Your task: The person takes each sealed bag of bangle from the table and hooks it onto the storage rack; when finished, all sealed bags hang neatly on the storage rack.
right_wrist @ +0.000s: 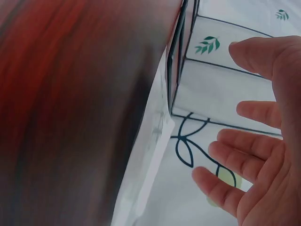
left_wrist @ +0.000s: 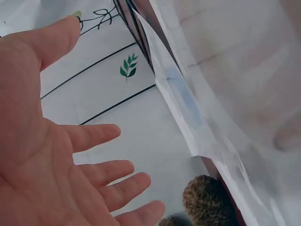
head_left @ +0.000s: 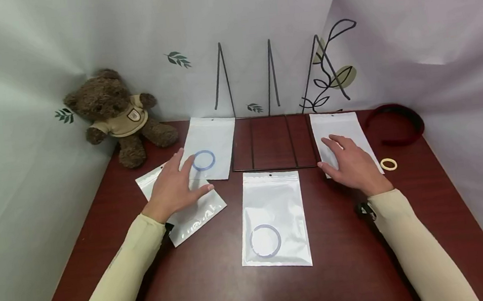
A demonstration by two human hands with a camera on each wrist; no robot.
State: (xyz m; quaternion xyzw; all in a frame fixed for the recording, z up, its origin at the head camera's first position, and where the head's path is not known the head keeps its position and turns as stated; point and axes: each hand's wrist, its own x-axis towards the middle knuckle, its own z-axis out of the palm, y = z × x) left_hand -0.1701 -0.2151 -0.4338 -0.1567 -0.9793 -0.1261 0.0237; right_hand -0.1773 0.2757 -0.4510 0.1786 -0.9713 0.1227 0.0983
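Over the dark red table point(head_left: 204, 294), a person held out both hands, and neither gripped anything. The left hand point(head_left: 176, 187) was spread, thumb well apart from the fingers, above a tilted white pouch point(head_left: 199, 210); its fingertips lay nearest the back-left pouch point(head_left: 213, 134), where a blue ring point(head_left: 203, 151) showed. Whether that ring sat on the pouch or inside it, I couldn't tell. The right hand point(head_left: 352, 165), equally loose and empty, was over the right-hand pouch point(head_left: 336, 122), just beside a small cream ring point(head_left: 389, 169). Between the hands lay the middle pouch point(head_left: 274, 201), with a pale ring visible low on it, in front of the black wire rack point(head_left: 275, 168).

To my eye, such thin, slick packets would handle best by an edge, pinched between thumb and fingertip rather than pawed flat. Sliding one off the table's surface slowly, kept level, seemed wise, lest a ring roll or slip away.
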